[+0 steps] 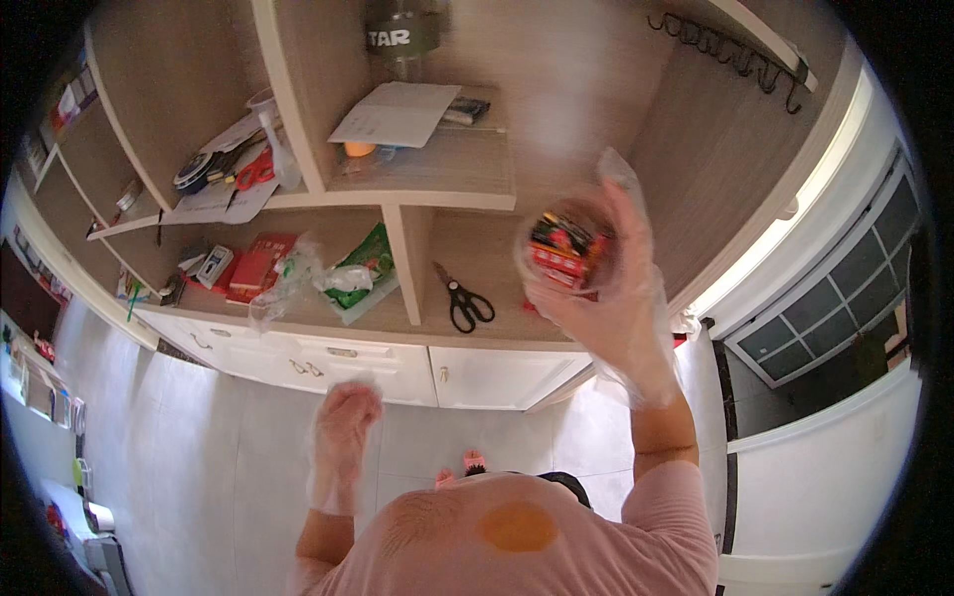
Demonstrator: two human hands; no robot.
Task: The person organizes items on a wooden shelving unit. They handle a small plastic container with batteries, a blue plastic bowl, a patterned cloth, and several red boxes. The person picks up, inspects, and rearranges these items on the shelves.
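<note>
My right hand (621,308), in a clear plastic glove, is raised in front of the cabinet and wraps round a clear round tub (527,243). Small red and black packets (568,248) show inside the tub. On the shelf to its left, a pair of scissors with black handles (465,303) lies with the blades pointing to the back. My left hand (348,422), also gloved in clear plastic, hangs low in front of the white drawers (338,363). Its fingers are curled in and slightly blurred; no object shows in them.
A green packet (373,260) and crumpled clear plastic (290,283) lie on the lower shelf beside red booklets (260,266). Red-handled scissors (256,171) and papers (396,111) rest higher up. Black hooks (725,52) hang at upper right, near a glazed door (835,288).
</note>
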